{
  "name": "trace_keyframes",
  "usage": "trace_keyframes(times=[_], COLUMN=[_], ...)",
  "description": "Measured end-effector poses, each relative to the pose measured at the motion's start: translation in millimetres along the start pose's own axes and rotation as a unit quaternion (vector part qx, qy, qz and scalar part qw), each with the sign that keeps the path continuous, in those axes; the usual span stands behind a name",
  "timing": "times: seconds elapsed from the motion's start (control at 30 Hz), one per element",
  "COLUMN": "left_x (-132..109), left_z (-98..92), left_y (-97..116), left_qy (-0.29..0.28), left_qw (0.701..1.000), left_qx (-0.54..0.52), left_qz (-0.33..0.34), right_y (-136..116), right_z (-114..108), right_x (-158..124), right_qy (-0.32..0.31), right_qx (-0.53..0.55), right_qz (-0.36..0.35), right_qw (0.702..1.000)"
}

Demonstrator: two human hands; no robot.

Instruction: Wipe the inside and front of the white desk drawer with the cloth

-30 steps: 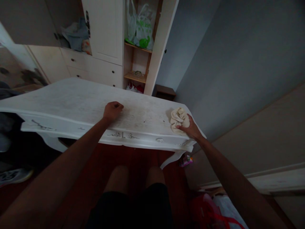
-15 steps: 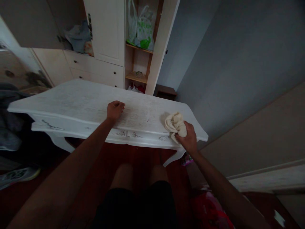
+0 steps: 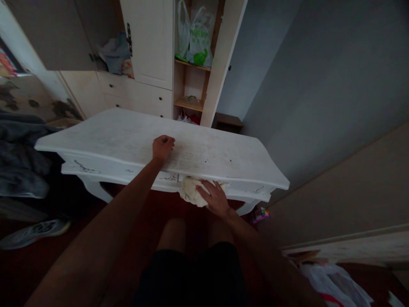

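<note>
A white table (image 3: 128, 132) with carved drawer fronts stands before me, its top marked with grey smudges. My left hand (image 3: 163, 147) rests on the tabletop near the middle, its fingers curled in; nothing shows in them. Against the front drawer face, just under the top's edge, my right hand (image 3: 215, 198) presses a cream cloth (image 3: 192, 192). The fingers lie over the cloth's right part and hide some of it. Two small dark specks sit on the tabletop to the right of my left hand.
Behind the table is a white wardrobe (image 3: 153, 51) with open doors and plastic bags (image 3: 200, 42) on a shelf. Dark clothing (image 3: 22, 157) is heaped at the left, above a shoe (image 3: 35, 233). A grey wall (image 3: 335, 85) runs along the right. A white plastic bag (image 3: 335, 281) lies lower right.
My right hand has moved left and down with the cloth, from the tabletop's right front edge to the drawer front. My left hand stays on the same spot of the table.
</note>
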State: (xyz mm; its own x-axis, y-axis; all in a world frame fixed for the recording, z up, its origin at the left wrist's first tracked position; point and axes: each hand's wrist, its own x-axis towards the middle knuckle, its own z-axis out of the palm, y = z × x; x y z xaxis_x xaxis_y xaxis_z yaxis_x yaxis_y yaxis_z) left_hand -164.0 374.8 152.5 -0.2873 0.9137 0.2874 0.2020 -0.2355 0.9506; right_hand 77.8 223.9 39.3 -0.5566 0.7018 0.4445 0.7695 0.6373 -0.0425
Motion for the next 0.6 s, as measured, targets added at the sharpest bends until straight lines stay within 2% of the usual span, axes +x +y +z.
trace_keyframes(times=[0.17,0.3,0.43,0.6], left_x=[3,6,7,7], left_z=[1.4,2.5,2.6,2.9], left_y=[-4,-8,-9,-8], left_qy=[0.002,0.008,0.009,0.011], left_qw=[1.000,1.000,0.999,0.998], left_qx=[-0.007,-0.023,-0.044,-0.054], left_qz=[0.004,-0.001,-0.005,-0.003], right_y=[-27,-36,-25,4], right_z=[19,27,29,18], right_x=[30,34,12,-37], right_qy=[-0.025,-0.016,-0.020,-0.001], right_qx=[0.016,0.004,-0.012,-0.056], right_qz=[-0.035,-0.032,-0.009,0.044], right_qw=[0.999,0.999,1.000,0.997])
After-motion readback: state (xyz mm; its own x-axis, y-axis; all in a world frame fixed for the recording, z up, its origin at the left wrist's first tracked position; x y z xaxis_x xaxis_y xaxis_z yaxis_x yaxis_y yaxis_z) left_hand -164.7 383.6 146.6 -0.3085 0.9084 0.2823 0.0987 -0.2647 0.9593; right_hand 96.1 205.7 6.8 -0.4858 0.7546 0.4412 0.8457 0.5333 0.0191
